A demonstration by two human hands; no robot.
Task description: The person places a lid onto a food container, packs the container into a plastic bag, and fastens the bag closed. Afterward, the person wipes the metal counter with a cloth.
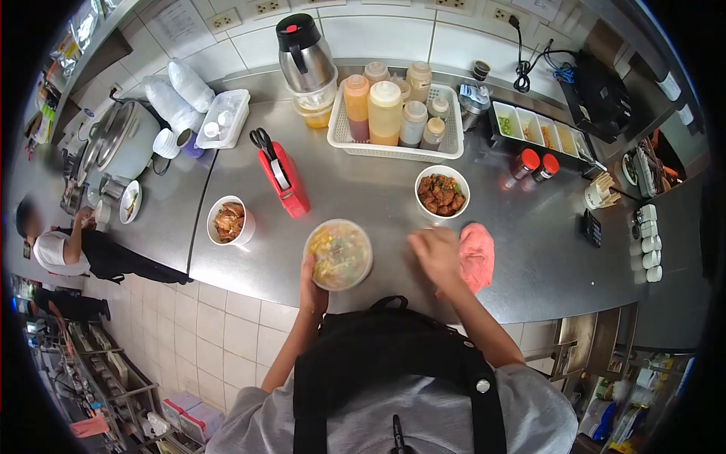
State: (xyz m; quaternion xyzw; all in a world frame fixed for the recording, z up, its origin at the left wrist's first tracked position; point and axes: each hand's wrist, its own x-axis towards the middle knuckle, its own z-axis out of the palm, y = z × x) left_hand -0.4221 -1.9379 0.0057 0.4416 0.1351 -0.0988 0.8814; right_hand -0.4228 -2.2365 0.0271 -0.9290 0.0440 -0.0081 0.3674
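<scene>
My left hand (310,281) is closed around the lower left side of a round food bowl (338,255). A clear lid covers the bowl, and yellow and green food shows through it. My right hand (436,256) hovers over the steel counter, its fingers smeared by motion, so their grip is unclear. Beside that hand, partly under its wrist, lies a crumpled pink cloth (476,257). A white bowl of browned meat pieces (442,192) stands uncovered just beyond my right hand. Farther left is another white bowl with browned food (231,221).
A red tape dispenser (283,180) with scissors stands behind the bowls. Sauce bottles fill a white basket (397,145) near a steel jug (304,53). Red-capped shakers (527,161) and a topping tray (537,132) are at right. A person (68,246) stands at far left.
</scene>
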